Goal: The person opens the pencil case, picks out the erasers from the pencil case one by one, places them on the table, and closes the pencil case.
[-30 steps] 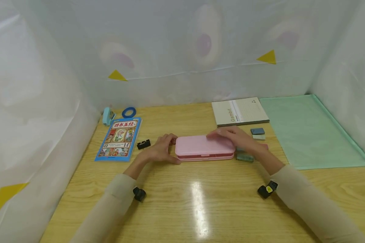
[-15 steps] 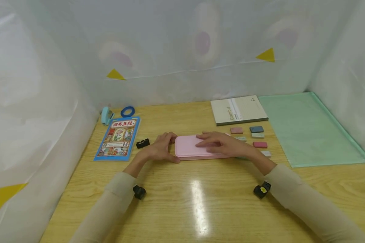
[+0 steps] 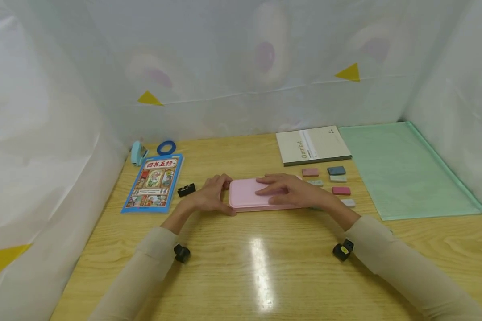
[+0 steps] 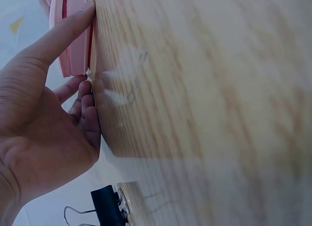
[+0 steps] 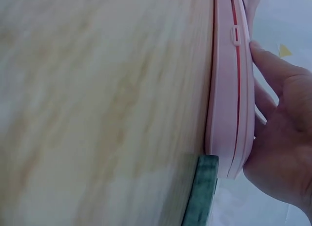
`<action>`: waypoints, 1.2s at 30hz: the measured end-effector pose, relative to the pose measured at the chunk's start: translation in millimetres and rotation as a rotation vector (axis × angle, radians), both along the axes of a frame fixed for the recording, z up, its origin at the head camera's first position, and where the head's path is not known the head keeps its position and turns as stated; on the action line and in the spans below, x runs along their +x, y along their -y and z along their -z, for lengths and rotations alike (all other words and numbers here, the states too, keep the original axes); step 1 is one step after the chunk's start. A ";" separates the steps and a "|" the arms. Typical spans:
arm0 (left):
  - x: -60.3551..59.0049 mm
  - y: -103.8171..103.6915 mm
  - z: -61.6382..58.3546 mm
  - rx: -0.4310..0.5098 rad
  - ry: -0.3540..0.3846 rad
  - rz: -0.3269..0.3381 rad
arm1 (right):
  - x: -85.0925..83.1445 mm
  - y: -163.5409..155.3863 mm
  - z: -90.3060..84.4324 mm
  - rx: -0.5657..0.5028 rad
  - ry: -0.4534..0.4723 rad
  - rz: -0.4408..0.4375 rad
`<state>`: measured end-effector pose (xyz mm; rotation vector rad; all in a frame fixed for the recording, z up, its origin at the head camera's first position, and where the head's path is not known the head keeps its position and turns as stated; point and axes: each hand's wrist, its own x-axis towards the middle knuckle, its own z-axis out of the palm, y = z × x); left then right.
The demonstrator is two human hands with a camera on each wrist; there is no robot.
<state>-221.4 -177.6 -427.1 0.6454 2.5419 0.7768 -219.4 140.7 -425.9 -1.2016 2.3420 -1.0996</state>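
A pink pencil case lies flat on the wooden table with its lid down. My left hand holds the left end, thumb along the front edge and fingers bent around towards the back. On top, my right hand presses the lid with its fingers spread, hiding the right part. The right wrist view shows the case's front with its small latch and a thin red seam along the lid. A dark green block sits by the right end. A black binder clip stands left of my left hand.
Several eraser-like blocks, including a pink one and a blue one, lie right of the case. A notebook and green mat are behind. At left are a picture book, blue tape roll and light-blue stapler.
The lid has come down, narrowing the wide gap at the front. My right hand has moved left and lower over the lid. My left hand keeps its place at the left end.
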 end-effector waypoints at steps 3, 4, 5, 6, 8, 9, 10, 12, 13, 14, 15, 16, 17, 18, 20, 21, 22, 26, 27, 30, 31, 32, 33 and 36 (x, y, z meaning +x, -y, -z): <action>0.9 0.0 -0.1 -0.001 -0.002 0.003 | 0.9 0.9 -2.5 0.020 0.010 0.007; 1.2 0.0 0.0 -0.001 -0.003 0.004 | 1.3 1.0 -3.3 0.025 0.011 0.009; 1.7 -0.1 -0.8 0.002 -0.001 0.004 | 1.7 1.4 -4.0 0.028 0.014 0.010; 1.9 0.1 -1.0 0.002 0.001 0.005 | 2.1 1.6 -4.4 0.031 0.015 0.012; 2.2 0.2 -1.7 0.003 0.006 0.005 | 2.8 2.0 -4.8 0.035 0.011 0.017; 2.3 0.2 -2.1 0.003 0.008 0.006 | 3.1 2.1 -4.6 0.035 0.008 0.020; 2.4 0.3 -2.6 0.003 0.011 0.007 | 3.4 2.2 -4.3 0.036 0.003 0.023; 2.6 1.0 -3.1 0.001 0.014 0.008 | 4.1 2.8 -3.4 0.036 -0.009 0.026; 2.8 1.5 -3.2 0.000 0.015 0.010 | 4.5 3.1 -2.9 0.035 -0.017 0.025; 2.9 2.1 -2.3 -0.003 0.013 0.013 | 5.1 3.4 -2.3 0.033 -0.023 0.022; 3.0 2.7 -1.6 -0.004 0.011 0.015 | 5.7 3.6 -1.6 0.031 -0.031 0.018; 3.3 3.3 -0.7 -0.004 0.010 0.017 | 6.5 3.8 -1.0 0.030 -0.039 0.014; 3.3 3.7 0.6 -0.008 0.007 0.020 | 7.3 3.9 -0.5 0.029 -0.043 0.010; 3.3 4.0 2.0 -0.012 0.007 0.022 | 8.0 3.9 0.0 0.030 -0.049 0.006; 3.4 4.3 4.2 -0.019 0.004 0.027 | 9.6 3.2 1.0 0.031 -0.051 0.003; 3.6 4.3 4.4 -0.020 0.004 0.028 | 10.1 2.9 1.6 0.033 -0.057 0.003; 4.0 4.3 3.9 -0.019 0.005 0.029 | 10.4 2.9 1.8 0.034 -0.056 0.006; 5.6 5.3 -1.0 -0.022 0.011 0.017 | 10.6 4.0 2.7 0.033 -0.068 0.006; 6.2 5.5 -2.7 -0.021 0.009 0.015 | 10.5 4.3 2.9 0.032 -0.072 0.003; 9.3 4.8 -5.8 -0.041 -0.005 0.013 | 11.0 1.9 3.9 0.039 -0.089 -0.006; 11.4 4.4 -6.9 -0.053 -0.012 0.016 | 11.5 -0.8 4.1 0.042 -0.088 0.001; 14.1 4.0 -8.6 -0.069 -0.024 0.023 | 12.1 -4.5 4.1 0.038 -0.082 0.015; 17.2 3.5 -10.4 -0.086 -0.035 0.029 | 13.1 -9.1 3.1 0.033 -0.073 0.035; 28.5 5.6 -17.6 -0.163 -0.070 0.032 | 16.4 -30.8 -4.6 0.006 -0.060 0.124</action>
